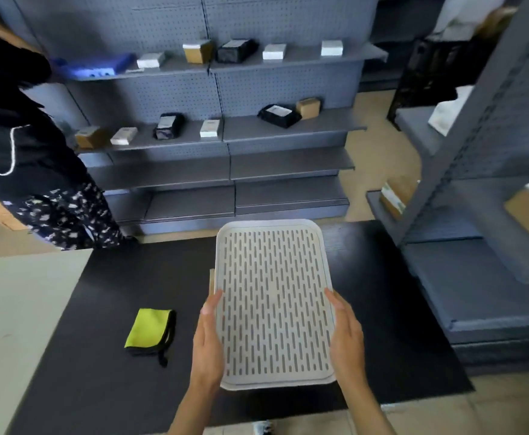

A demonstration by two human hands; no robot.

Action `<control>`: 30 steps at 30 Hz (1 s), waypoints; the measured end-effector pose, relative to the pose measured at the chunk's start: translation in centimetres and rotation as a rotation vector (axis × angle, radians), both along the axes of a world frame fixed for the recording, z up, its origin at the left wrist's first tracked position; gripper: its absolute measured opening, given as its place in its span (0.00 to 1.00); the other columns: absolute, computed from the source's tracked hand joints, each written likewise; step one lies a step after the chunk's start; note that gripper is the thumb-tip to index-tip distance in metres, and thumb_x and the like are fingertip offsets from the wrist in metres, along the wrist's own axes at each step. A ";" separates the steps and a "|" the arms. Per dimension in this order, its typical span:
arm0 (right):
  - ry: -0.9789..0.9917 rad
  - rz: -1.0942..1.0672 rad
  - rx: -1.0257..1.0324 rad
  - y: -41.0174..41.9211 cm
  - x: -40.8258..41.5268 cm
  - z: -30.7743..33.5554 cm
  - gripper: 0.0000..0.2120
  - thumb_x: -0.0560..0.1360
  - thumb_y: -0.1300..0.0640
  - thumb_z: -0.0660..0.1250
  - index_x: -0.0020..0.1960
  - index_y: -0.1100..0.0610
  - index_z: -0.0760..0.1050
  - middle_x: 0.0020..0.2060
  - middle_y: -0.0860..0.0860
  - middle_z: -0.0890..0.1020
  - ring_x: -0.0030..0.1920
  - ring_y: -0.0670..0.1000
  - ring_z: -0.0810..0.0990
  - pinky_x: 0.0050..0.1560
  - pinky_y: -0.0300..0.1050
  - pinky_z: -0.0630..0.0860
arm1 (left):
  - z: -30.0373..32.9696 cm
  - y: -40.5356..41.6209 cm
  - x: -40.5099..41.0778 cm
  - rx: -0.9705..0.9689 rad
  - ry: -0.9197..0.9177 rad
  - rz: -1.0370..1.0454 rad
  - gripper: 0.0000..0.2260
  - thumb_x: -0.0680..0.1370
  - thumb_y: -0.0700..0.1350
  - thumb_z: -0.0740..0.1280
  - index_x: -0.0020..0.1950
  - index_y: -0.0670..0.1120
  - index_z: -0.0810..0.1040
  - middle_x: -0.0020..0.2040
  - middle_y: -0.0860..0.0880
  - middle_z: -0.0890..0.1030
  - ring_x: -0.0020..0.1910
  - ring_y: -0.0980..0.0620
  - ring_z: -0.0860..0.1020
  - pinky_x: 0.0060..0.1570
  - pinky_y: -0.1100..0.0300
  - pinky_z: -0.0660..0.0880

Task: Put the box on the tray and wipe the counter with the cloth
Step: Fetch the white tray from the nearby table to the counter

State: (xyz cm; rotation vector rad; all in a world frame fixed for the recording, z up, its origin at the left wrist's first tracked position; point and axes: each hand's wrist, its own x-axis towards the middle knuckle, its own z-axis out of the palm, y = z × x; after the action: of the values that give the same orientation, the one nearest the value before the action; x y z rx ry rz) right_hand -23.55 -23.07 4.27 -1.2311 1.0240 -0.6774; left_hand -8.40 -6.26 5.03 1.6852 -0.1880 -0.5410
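Note:
A white slotted tray point(272, 302) is held above the black counter point(100, 372), long side running away from me. My left hand point(208, 343) grips its left edge and my right hand point(346, 337) grips its right edge. A thin tan sliver of a box point(211, 281) peeks out from under the tray's left edge; the rest is hidden. A folded yellow-green cloth point(150, 331) with dark trim lies on the counter, left of my left hand.
Grey pegboard shelves point(225, 133) with small boxes and dark bags stand behind the counter. A second grey shelf unit point(476, 215) is close on the right. A person in dark clothes point(28, 158) stands at the far left. A pale surface point(15, 309) adjoins the counter's left side.

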 end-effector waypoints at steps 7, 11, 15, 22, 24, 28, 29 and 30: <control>0.106 -0.179 0.009 -6.4 -1.8 -0.2 0.15 0.84 0.42 0.61 0.66 0.42 0.80 0.61 0.41 0.84 0.61 0.44 0.82 0.68 0.54 0.76 | -1.6 -9.6 1.3 -0.020 0.167 -0.230 0.23 0.83 0.67 0.52 0.71 0.60 0.74 0.66 0.53 0.80 0.66 0.48 0.78 0.68 0.40 0.72; 0.126 -0.249 0.029 -9.7 -1.8 -0.5 0.16 0.85 0.42 0.60 0.67 0.44 0.80 0.62 0.43 0.84 0.62 0.46 0.82 0.69 0.56 0.76 | -2.3 -14.0 2.1 -0.022 0.199 -0.296 0.22 0.83 0.67 0.53 0.72 0.61 0.73 0.68 0.56 0.79 0.68 0.51 0.76 0.72 0.40 0.69; 0.128 -0.272 -0.002 -12.9 -1.9 -1.1 0.17 0.86 0.44 0.59 0.69 0.44 0.80 0.64 0.40 0.83 0.63 0.42 0.81 0.69 0.51 0.75 | -3.2 -17.8 2.2 0.004 0.065 -0.336 0.21 0.84 0.64 0.49 0.73 0.64 0.70 0.74 0.62 0.72 0.73 0.62 0.68 0.76 0.47 0.64; 0.169 -0.217 -0.030 -20.2 -3.3 -3.8 0.17 0.87 0.48 0.56 0.69 0.44 0.80 0.67 0.39 0.81 0.68 0.41 0.78 0.72 0.46 0.71 | -4.4 -24.0 1.6 0.049 0.169 -0.386 0.24 0.84 0.61 0.57 0.79 0.57 0.64 0.75 0.60 0.69 0.72 0.59 0.69 0.73 0.52 0.64; 0.202 -0.190 -0.033 -22.8 -3.8 -5.0 0.18 0.88 0.49 0.55 0.69 0.45 0.80 0.68 0.41 0.81 0.69 0.42 0.77 0.72 0.47 0.70 | -5.1 -26.2 1.3 0.052 0.210 -0.389 0.25 0.82 0.63 0.59 0.78 0.57 0.66 0.73 0.59 0.71 0.70 0.59 0.71 0.73 0.50 0.67; 0.251 -0.142 -0.006 -27.3 -5.1 -7.8 0.18 0.88 0.51 0.53 0.69 0.48 0.80 0.68 0.44 0.80 0.69 0.45 0.77 0.74 0.49 0.70 | -9.3 -29.8 0.2 0.097 0.259 -0.411 0.31 0.75 0.73 0.62 0.74 0.60 0.70 0.72 0.55 0.75 0.70 0.54 0.75 0.71 0.41 0.70; 0.262 -0.130 0.003 -28.4 -5.4 -8.6 0.19 0.88 0.51 0.53 0.69 0.48 0.80 0.69 0.45 0.80 0.70 0.46 0.77 0.75 0.50 0.70 | -9.8 -30.6 -0.1 0.120 0.270 -0.418 0.30 0.76 0.71 0.63 0.74 0.60 0.70 0.72 0.55 0.75 0.69 0.54 0.76 0.71 0.41 0.71; 0.273 -0.115 0.018 -29.5 -5.7 -9.4 0.19 0.88 0.51 0.53 0.69 0.49 0.80 0.68 0.45 0.80 0.70 0.47 0.77 0.75 0.51 0.70 | -9.7 -31.5 -0.6 0.130 0.278 -0.420 0.27 0.78 0.68 0.62 0.74 0.59 0.71 0.70 0.55 0.77 0.67 0.54 0.77 0.69 0.42 0.73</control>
State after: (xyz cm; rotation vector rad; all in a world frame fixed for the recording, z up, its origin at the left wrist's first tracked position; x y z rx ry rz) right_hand -29.22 -52.60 -5.15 -1.2793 1.3324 -0.5975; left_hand -9.00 -37.78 -4.63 1.6807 -0.3119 -1.1139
